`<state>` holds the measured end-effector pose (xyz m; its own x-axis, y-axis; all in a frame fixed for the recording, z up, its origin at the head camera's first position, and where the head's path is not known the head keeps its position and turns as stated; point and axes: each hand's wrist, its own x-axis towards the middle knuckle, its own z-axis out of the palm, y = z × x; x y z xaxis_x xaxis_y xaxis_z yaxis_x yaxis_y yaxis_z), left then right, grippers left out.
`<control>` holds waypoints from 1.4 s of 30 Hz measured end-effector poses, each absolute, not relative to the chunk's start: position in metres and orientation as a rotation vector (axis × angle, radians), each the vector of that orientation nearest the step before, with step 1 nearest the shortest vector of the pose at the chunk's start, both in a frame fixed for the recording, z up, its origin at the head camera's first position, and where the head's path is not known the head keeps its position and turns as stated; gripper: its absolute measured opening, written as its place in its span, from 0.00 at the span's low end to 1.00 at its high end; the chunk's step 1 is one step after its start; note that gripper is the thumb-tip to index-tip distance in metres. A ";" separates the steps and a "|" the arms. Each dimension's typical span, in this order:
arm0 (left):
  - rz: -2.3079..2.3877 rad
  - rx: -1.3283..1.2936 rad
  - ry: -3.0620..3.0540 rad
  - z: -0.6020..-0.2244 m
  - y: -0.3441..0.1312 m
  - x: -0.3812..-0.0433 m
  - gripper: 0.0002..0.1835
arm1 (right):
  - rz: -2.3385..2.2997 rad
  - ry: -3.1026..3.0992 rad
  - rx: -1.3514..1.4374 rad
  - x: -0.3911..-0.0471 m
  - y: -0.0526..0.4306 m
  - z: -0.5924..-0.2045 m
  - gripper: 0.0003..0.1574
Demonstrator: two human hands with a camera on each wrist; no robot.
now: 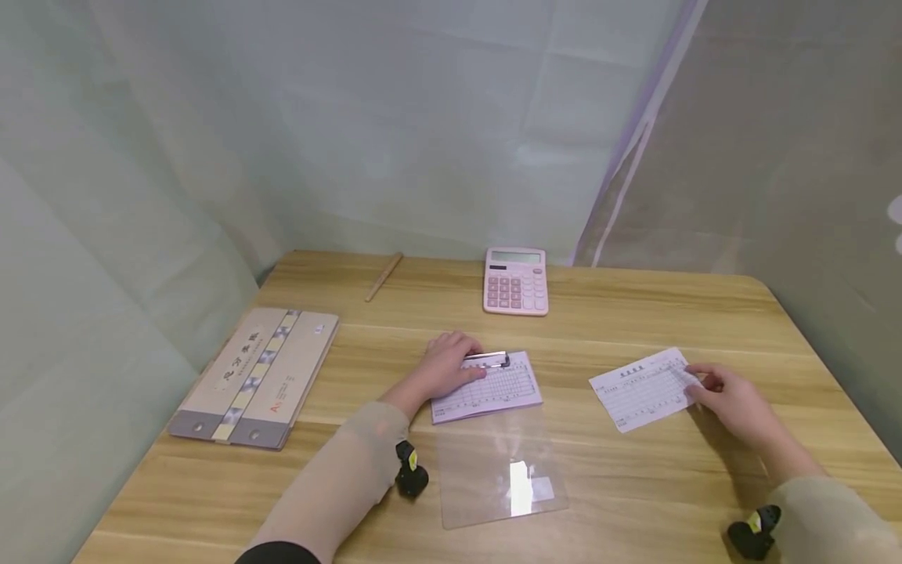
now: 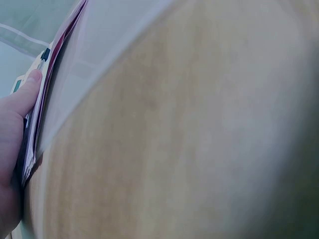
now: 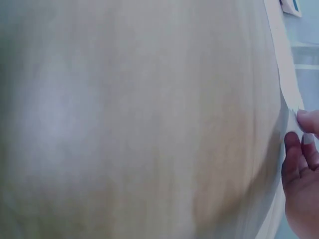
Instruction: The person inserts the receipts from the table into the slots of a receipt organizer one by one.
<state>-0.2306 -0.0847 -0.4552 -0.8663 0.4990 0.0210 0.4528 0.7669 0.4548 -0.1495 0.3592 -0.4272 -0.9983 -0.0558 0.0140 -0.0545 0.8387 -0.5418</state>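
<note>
A transparent clipboard lies on the table with a metal clip at its far end. Under the clip is a stack of printed forms, its layered edge visible in the left wrist view. My left hand grips the clip end, thumb over the top sheet and the other fingers round the far side, partly hidden. Off to the right, my right hand pinches the right edge of a single printed form between thumb and fingers. In the right wrist view that sheet shows edge-on.
A pink calculator sits at the table's back edge, with a thin wooden-coloured stick to its left. At the left side lies a beige file folder with dark lettering. Cloth curtains hang behind the wooden table.
</note>
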 end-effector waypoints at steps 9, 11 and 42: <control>0.676 0.766 2.859 -0.455 -0.085 -0.231 0.23 | -0.925 2.940 0.048 -0.151 0.361 -0.424 0.30; 0.675 0.767 2.855 -0.455 -0.085 -0.231 0.23 | -0.955 2.910 0.043 -0.150 0.362 -0.424 0.32; 0.678 0.754 2.856 -0.454 -0.084 -0.231 0.23 | -1.128 2.727 -0.154 -0.156 0.352 -0.406 0.30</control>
<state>-0.2306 -0.0842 -0.4545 -0.8706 0.4919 0.0071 0.4426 0.7768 0.4479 -0.1564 0.3521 -0.4064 -0.9773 -0.1660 -0.1314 -0.0247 0.7057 -0.7081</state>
